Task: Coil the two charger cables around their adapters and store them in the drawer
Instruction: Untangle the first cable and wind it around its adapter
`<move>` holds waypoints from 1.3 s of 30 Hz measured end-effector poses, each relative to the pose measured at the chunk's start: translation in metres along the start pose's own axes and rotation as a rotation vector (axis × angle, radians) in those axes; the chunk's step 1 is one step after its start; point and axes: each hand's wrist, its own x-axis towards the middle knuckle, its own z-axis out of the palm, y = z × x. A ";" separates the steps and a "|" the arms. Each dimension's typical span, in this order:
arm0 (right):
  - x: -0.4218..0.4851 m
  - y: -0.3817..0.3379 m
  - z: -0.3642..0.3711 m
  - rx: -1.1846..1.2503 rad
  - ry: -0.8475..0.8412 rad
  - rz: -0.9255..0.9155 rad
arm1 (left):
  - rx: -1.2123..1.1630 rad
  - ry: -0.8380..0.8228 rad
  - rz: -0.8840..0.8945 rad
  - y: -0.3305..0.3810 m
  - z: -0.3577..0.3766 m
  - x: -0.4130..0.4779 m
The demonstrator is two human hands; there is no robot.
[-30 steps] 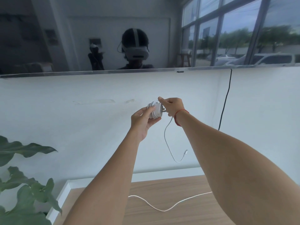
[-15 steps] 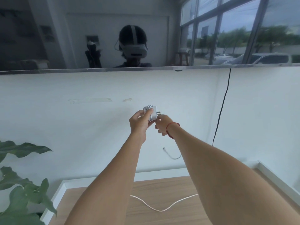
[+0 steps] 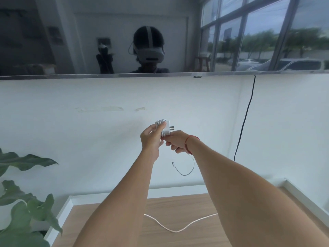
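A white charger adapter (image 3: 166, 130) with cable coils around its body is held up in front of the white wall, prongs pointing right. My left hand (image 3: 151, 139) grips it from the left, thumb over the coils. Just below and to the right, my right hand (image 3: 177, 142) pinches the white cable. The loose cable end (image 3: 187, 171) hangs in a short loop under that hand, its plug tip pointing up-left. A second white cable (image 3: 175, 229) lies in a wave on the wooden surface (image 3: 178, 207) below my arms. Its adapter is hidden, and no drawer is in view.
A black cord (image 3: 244, 120) runs down the wall at the right. Green plant leaves (image 3: 23, 207) fill the lower left corner. A dark reflective panel (image 3: 106, 38) spans the top, mirroring a person with a headset. A white raised rim (image 3: 302, 193) borders the wooden surface.
My right hand came down from above the adapter to below it, carrying the cable round. The hanging cable end has grown shorter.
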 end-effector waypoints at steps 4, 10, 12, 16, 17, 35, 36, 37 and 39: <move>0.002 0.002 -0.001 0.084 -0.051 0.001 | -0.004 -0.042 0.017 0.002 0.001 0.002; -0.002 0.008 0.008 0.031 -0.094 0.045 | 0.128 -0.059 -0.024 -0.003 -0.012 0.002; -0.002 0.006 0.009 0.040 -0.078 0.033 | 0.081 -0.063 -0.017 -0.002 -0.012 0.004; -0.006 -0.008 0.005 -0.088 -0.036 0.025 | -0.037 0.019 0.022 0.001 -0.002 0.006; -0.009 -0.011 0.003 -0.121 -0.031 0.012 | -0.026 0.039 0.046 0.000 -0.002 0.009; -0.028 -0.064 -0.042 -0.101 0.349 -0.325 | -0.196 -0.234 0.023 0.018 0.007 -0.004; -0.027 -0.064 -0.043 -0.103 0.368 -0.335 | -0.165 -0.239 0.033 0.020 0.007 -0.004; -0.025 -0.063 -0.044 -0.095 0.394 -0.348 | -0.141 -0.240 0.037 0.021 0.006 -0.005; -0.021 -0.058 -0.045 -0.036 0.457 -0.387 | -0.128 -0.254 0.035 0.025 0.005 -0.007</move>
